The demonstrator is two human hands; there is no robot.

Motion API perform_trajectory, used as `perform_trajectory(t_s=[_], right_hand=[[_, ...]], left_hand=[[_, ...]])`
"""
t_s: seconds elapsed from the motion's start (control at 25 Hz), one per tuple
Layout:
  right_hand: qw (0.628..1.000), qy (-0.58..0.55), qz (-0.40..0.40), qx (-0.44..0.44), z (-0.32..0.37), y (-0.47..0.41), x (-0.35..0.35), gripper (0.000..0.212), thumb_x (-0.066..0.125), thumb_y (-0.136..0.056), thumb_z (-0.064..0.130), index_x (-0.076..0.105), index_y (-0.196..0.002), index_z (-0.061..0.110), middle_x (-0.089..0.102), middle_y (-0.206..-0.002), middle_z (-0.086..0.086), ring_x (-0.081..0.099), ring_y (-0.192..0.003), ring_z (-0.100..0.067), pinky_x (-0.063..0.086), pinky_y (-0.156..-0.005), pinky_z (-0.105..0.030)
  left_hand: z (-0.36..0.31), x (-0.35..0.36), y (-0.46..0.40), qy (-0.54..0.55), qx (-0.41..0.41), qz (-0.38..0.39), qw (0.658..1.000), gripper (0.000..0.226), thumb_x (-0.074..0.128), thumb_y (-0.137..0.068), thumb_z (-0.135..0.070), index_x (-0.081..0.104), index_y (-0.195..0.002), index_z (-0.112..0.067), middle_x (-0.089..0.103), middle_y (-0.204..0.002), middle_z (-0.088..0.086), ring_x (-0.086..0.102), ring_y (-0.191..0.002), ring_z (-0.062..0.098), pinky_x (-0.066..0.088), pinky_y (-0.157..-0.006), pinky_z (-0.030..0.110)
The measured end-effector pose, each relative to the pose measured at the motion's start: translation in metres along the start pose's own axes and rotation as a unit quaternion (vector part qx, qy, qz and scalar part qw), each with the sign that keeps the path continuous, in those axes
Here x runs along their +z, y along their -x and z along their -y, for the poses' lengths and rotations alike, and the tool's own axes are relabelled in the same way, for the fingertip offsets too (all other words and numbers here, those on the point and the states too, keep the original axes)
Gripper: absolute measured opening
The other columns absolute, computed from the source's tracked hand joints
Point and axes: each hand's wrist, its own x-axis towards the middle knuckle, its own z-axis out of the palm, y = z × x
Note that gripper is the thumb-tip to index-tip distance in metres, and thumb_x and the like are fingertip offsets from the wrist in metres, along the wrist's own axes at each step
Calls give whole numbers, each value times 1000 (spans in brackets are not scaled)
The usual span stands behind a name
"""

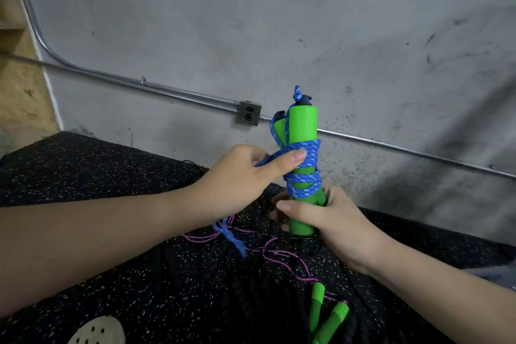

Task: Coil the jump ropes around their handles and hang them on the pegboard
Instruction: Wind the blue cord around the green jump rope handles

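Two green foam handles (303, 126) stand upright together in the middle of the view, with blue rope (304, 176) coiled several times around them. My right hand (329, 218) grips the handles' lower end. My left hand (240, 176) pinches the blue rope at the top coil, thumb lying across it. A loose blue rope end (231, 237) hangs below my left wrist. A second jump rope lies on the floor: its purple cord (279, 257) snakes to two green handles (326, 313) at the bottom. No pegboard is in sight.
Black speckled rubber flooring (111, 190) runs to a grey concrete wall (251, 22) with a metal conduit (167, 91) and outlet box (250, 113). Plywood (16, 78) is at far left. A perforated beige shoe (97, 332) shows at the bottom edge.
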Motion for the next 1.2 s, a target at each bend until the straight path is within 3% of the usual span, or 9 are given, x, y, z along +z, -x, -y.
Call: perform_trajectory(t_s=[0.12, 0.2, 0.4, 0.48, 0.56, 0.64, 0.8, 1.04, 1.2], right_hand=[[999, 22, -25, -15, -1, -3, -1, 30, 86, -75, 6, 65, -92, -8, 69, -79, -24, 67, -73, -31, 61, -69, -36], [999, 32, -35, -10, -1, -3, 4, 26, 82, -80, -3, 63, -97, -7, 68, -74, -17, 67, -68, -29, 61, -64, -35], [995, 73, -56, -27, 6, -1, 1, 27, 86, -78, 5, 65, -93, -4, 73, -80, -22, 66, -72, -32, 57, -76, -52], [998, 20, 48, 18, 11, 2, -11, 34, 86, -78, 18, 70, -99, -2, 74, -95, -25, 67, -85, -32, 53, -85, -49], [969, -131, 187, 94, 18, 7, -18, 45, 84, -76, 25, 70, -111, 1, 71, -96, -22, 68, -88, -31, 54, -88, -40], [938, -214, 246, 119, 21, 10, -17, 41, 80, -80, 21, 67, -114, 3, 63, -85, -14, 62, -78, -25, 54, -81, -36], [981, -125, 119, 91, 22, 5, -4, 17, 70, -79, 6, 67, -96, 5, 52, -71, -11, 50, -59, -21, 49, -60, -31], [980, 187, -72, 0, 11, -3, -3, 26, 71, -86, 6, 54, -67, -1, 52, -54, -10, 43, -50, -18, 34, -52, -31], [967, 224, -118, -17, 1, -7, 7, 34, 68, -86, 4, 44, -63, 7, 40, -52, 0, 34, -48, -14, 28, -50, -32]], left_hand=[[9, -1, -4, -68, 11, -22, 997, 103, 55, -60, -98, 67, -90, 0, 62, -67, 6, 60, -61, 18, 51, -65, 29], [8, 1, -4, -55, 16, -23, 998, 99, 57, -61, -96, 73, -100, -6, 76, -90, 12, 73, -89, 29, 59, -84, 48], [4, 1, 0, 31, 56, -9, 998, 65, 69, -81, -72, 74, -104, -11, 76, -102, 17, 71, -104, 37, 55, -93, 56], [-1, -2, 2, 85, 65, 20, 994, 43, 69, -89, -44, 72, -110, -6, 80, -93, 2, 76, -90, 19, 60, -85, 37], [-9, 1, 8, 123, 56, 63, 989, 31, 59, -98, -22, 65, -115, 4, 71, -63, -12, 63, -53, -3, 50, -59, 9], [-12, 2, 12, 121, 35, 73, 989, 33, 53, -102, -21, 62, -115, 9, 54, -45, -16, 46, -36, -5, 36, -44, 4], [-6, -6, 4, -80, 12, -10, 997, 91, 50, -79, -88, 71, -86, -1, 53, -53, -10, 44, -49, 3, 42, -55, 22], [7, -6, -3, -110, 29, -48, 992, 63, 67, -87, -60, 56, -69, 0, 31, -57, -2, 27, -51, 9, 21, -49, 27], [19, 1, -3, -95, 31, -35, 994, 57, 66, -88, -65, 71, -88, -9, 60, -71, 16, 43, -63, 10, 43, -63, 44]])
